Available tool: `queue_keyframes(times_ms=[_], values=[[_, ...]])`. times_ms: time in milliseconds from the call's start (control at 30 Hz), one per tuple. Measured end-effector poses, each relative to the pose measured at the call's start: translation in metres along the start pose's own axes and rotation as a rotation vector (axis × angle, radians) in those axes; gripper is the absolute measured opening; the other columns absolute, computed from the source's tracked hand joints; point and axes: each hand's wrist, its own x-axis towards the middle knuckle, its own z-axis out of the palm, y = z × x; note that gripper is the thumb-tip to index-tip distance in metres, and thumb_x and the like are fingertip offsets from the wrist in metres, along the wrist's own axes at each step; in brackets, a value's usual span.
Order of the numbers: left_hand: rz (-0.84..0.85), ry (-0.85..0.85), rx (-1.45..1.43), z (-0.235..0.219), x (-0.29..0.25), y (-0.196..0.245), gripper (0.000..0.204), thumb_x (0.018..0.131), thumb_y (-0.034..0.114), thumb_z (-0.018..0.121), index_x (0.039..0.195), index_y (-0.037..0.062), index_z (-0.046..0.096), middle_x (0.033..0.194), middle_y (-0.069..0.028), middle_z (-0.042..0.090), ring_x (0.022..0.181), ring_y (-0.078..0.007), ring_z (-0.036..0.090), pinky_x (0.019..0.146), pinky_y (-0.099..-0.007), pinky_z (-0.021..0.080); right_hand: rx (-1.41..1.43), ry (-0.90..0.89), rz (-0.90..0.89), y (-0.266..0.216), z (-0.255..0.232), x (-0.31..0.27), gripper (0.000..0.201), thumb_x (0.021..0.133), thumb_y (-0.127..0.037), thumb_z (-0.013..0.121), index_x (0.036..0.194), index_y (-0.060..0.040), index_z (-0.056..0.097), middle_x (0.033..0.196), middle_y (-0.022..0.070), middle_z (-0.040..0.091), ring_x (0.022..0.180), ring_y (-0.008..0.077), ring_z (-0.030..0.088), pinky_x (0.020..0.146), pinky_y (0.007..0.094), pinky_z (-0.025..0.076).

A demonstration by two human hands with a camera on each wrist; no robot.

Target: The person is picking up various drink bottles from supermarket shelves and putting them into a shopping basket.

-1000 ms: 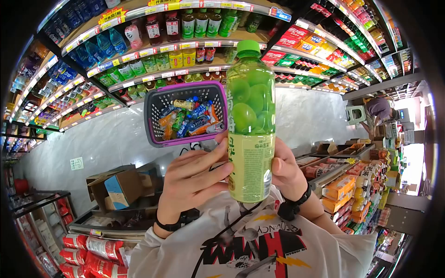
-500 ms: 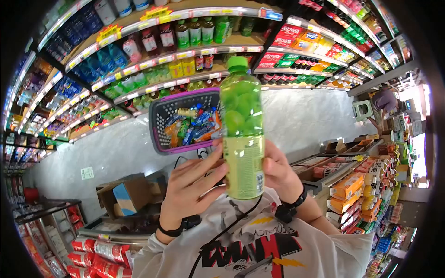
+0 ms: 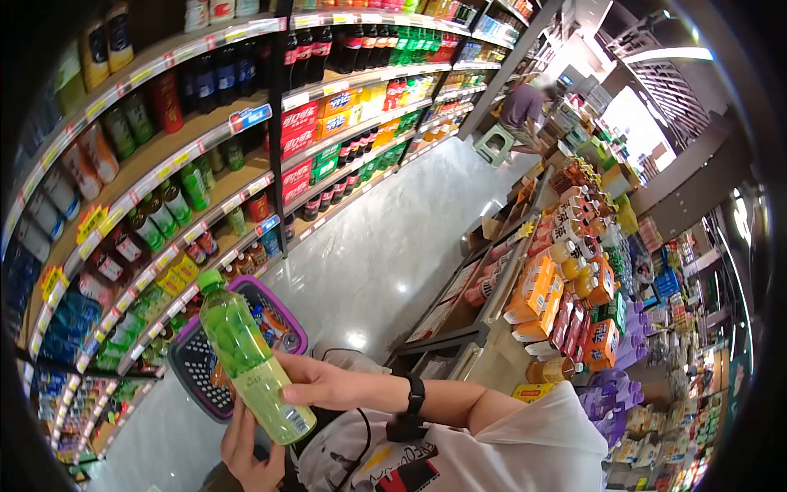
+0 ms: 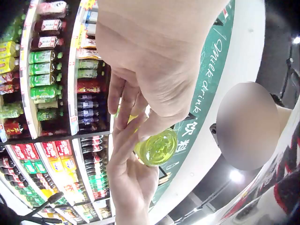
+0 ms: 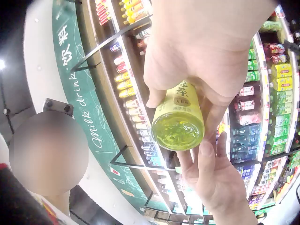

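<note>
As right hand [image 3: 324,384] grips bottle [image 3: 238,344], left hand [image 3: 250,451] touching

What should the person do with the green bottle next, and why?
Maybe lower the green bottle toward the basket, because the right grip holds it, and the head view shows the basket just beyond, with other goods inside.

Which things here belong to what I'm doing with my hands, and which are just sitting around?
Part of the job:
- green-capped bottle, gripped by your right hand
- left hand, at its lower end
- purple-rimmed basket of goods, probably

Just around:
- green stool
- orange packs
- red cartons on the shelf
</note>
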Motion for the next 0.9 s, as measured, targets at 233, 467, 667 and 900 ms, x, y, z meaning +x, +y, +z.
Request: queue_keyframes(times_ms=[233, 467, 667, 900], values=[[-0.097, -0.010, -0.058, -0.007, 0.020, -0.016, 0.049, 0.087, 0.010, 0.070, 0.133, -0.0064, 0.061, 0.132, -0.0295, 0.062, 0.116, -0.0459, 0.064, 0.093, -0.0448, 0.054, 0.046, 0.025, -0.003, -0.002, -0.010, 0.034, 0.083, 0.099, -0.043, 0.065, 0.160, -0.0095, 0.020, 0.149, 0.0072, 0.042, 0.139, 0.0187, 0.040, 0.111, 0.0393, 0.039], [-0.085, 0.034, 0.006, -0.011, 0.003, -0.019, 0.048, 0.090, 0.015, 0.072, 0.132, -0.0056, 0.062, 0.129, -0.0305, 0.064, 0.115, -0.0459, 0.065, 0.093, -0.0442, 0.054, 0.066, 0.029, 0.009, 0.005, -0.001, 0.028, 0.089, 0.098, -0.041, 0.066, 0.161, -0.0064, 0.014, 0.153, 0.0092, 0.042, 0.140, 0.0192, 0.041, 0.115, 0.0374, 0.036], [-0.167, -0.065, -0.109, 0.000, -0.023, -0.004, 0.065, 0.076, 0.004, 0.070, 0.137, -0.0102, 0.055, 0.133, -0.0321, 0.061, 0.121, -0.0434, 0.064, 0.099, -0.0434, 0.051, 0.014, 0.061, 0.023, 0.012, 0.006, -0.006, 0.080, 0.099, -0.043, 0.065, 0.158, -0.0099, 0.023, 0.146, 0.0066, 0.046, 0.136, 0.0184, 0.043, 0.109, 0.0385, 0.042], [-0.033, -0.024, -0.088, -0.001, -0.039, -0.010, 0.068, 0.074, 0.000, 0.069, 0.140, -0.0056, 0.055, 0.132, -0.0321, 0.061, 0.118, -0.0437, 0.065, 0.095, -0.0423, 0.054, -0.017, 0.047, 0.073, 0.012, 0.009, -0.012, 0.076, 0.101, -0.036, 0.063, 0.159, -0.0103, 0.022, 0.147, 0.0071, 0.046, 0.136, 0.0175, 0.044, 0.109, 0.0371, 0.043]])
